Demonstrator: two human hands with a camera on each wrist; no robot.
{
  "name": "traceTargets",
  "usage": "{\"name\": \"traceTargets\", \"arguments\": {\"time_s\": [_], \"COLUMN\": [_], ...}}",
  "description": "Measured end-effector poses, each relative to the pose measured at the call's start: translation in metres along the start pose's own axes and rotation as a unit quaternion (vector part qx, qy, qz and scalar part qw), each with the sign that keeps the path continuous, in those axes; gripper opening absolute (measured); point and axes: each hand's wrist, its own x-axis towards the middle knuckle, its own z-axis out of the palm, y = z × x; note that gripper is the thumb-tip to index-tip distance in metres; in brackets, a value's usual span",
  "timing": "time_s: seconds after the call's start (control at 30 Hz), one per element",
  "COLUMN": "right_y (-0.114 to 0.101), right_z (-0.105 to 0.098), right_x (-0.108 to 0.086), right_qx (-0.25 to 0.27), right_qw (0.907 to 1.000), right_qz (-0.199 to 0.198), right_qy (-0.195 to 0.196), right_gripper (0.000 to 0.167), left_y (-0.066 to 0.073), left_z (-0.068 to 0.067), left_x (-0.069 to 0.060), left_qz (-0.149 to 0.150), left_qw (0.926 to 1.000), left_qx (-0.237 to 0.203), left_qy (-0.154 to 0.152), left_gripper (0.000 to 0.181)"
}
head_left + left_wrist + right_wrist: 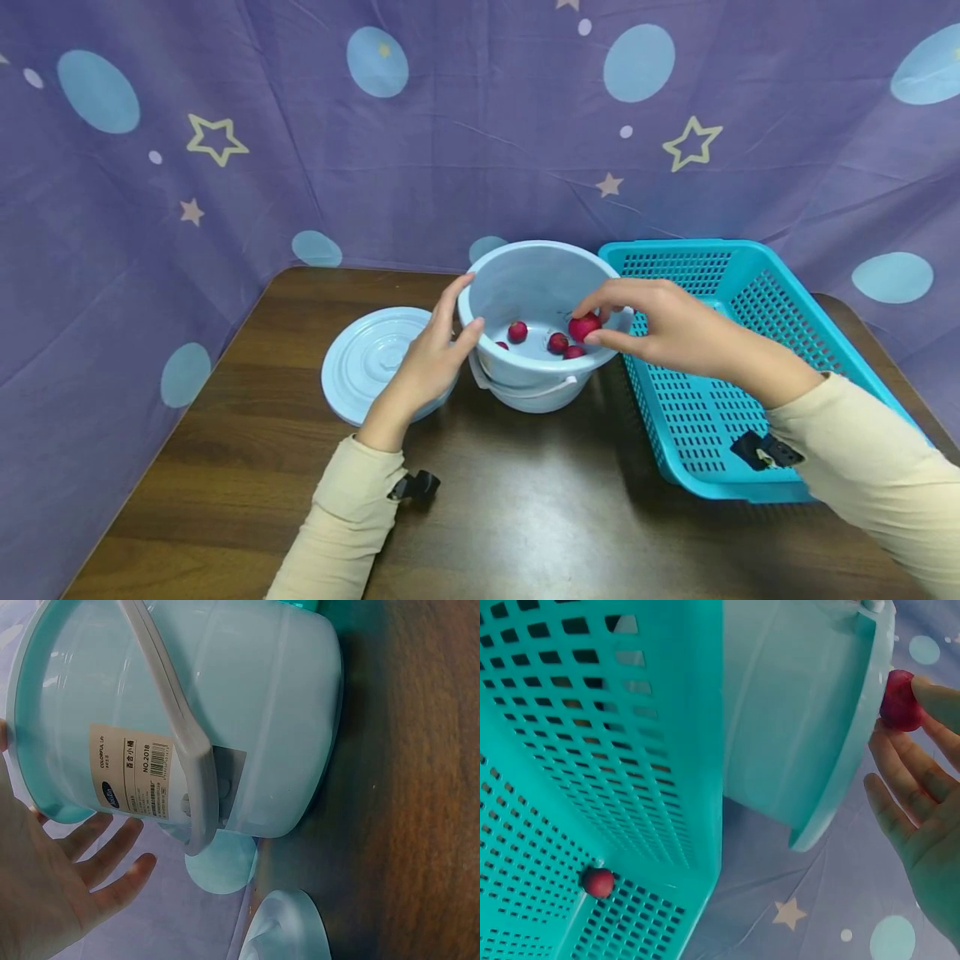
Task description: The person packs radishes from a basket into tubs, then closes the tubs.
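Note:
A light blue bucket [525,387] stands upright with several red radishes inside, one of them [517,332] at the left of its floor. My right hand [667,329] pinches a radish [585,327] between thumb and fingers at the bucket's right rim; the right wrist view shows this radish [901,701] beside the rim. My left hand [431,358] rests on the bucket's left rim, fingers fairly straight. In the left wrist view the left hand [60,877] is beside the labelled bucket wall [285,712].
Right of the bucket is a turquoise perforated basket [738,487]; the right wrist view shows one radish [598,883] in its corner. A round light blue lid [367,358] lies on the wooden table [247,467], left of the bucket. A patterned purple cloth [465,142] hangs behind.

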Motion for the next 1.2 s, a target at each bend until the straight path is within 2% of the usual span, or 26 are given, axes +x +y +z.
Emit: {"name": "traceTargets", "arguments": {"time_s": [0.1, 0.33, 0.63, 0.9, 1.07, 1.2], "right_y": [-0.001, 0.003, 0.006, 0.007, 0.010, 0.013], "right_z": [0.004, 0.010, 0.014, 0.014, 0.007, 0.000], "right_x": [0.002, 0.003, 0.002, 0.001, 0.001, 0.000], "right_qx": [0.009, -0.003, 0.001, 0.013, 0.017, 0.019], "right_qw": [0.9998, 0.9995, 0.9992, 0.9997, 0.9998, 0.9992], "right_qz": [0.013, 0.013, 0.021, 0.017, 0.006, 0.011], "right_qy": [-0.014, -0.029, -0.032, -0.014, 0.009, 0.033], "right_gripper": [0.036, 0.032, 0.032, 0.029, 0.027, 0.025], "left_y": [0.000, 0.001, 0.001, 0.001, 0.001, 0.001], "left_z": [0.000, -0.001, 0.000, 0.000, 0.000, 0.000], "left_x": [0.000, 0.000, 0.001, 0.000, 0.000, 0.000], "left_qz": [0.000, 0.001, 0.002, 0.000, 0.003, 0.003], "left_qw": [1.0000, 1.0000, 1.0000, 1.0000, 1.0000, 1.0000], "left_qx": [0.001, 0.002, 0.002, 0.002, 0.000, -0.002], "left_qy": [0.000, 0.000, -0.001, 0.001, 0.001, 0.001], "left_gripper": [0.064, 0.068, 0.064, 0.065, 0.065, 0.064]}}
